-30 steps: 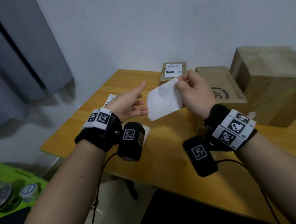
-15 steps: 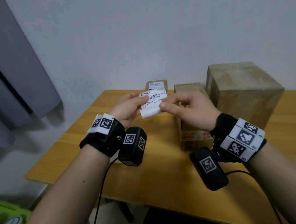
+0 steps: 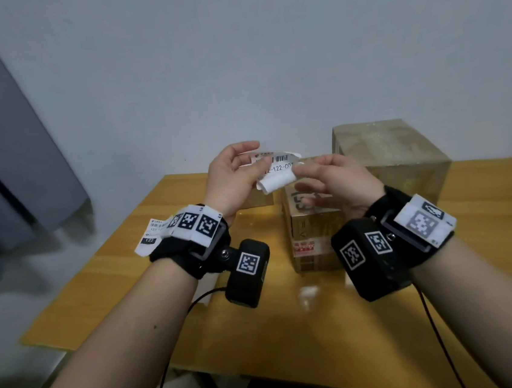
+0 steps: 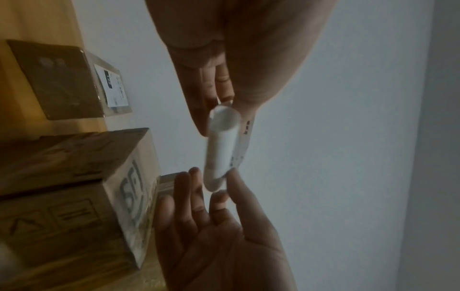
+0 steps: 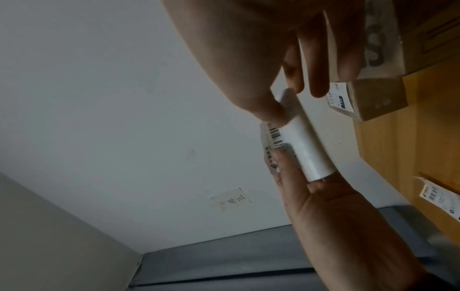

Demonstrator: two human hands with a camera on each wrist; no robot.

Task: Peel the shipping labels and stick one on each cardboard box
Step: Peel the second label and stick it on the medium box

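- Both hands are up over the wooden table (image 3: 489,232), sharing one shipping label (image 3: 277,168) that's curling into a roll.
- Left hand (image 3: 231,177) pinches its left end, right hand (image 3: 338,182) pinches the right.
- Three cardboard boxes behind: small one (image 4: 62,78) already labelled, middle box (image 3: 309,235), big box (image 3: 396,154).

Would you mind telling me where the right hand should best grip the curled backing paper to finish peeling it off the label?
Probably at the rolled free edge of the backing, coming from the right side, pinching across the roll. It curls away below the printed label, so it stands clear there, while the left hand pinches the label's other end. The right hand is already at that corner.
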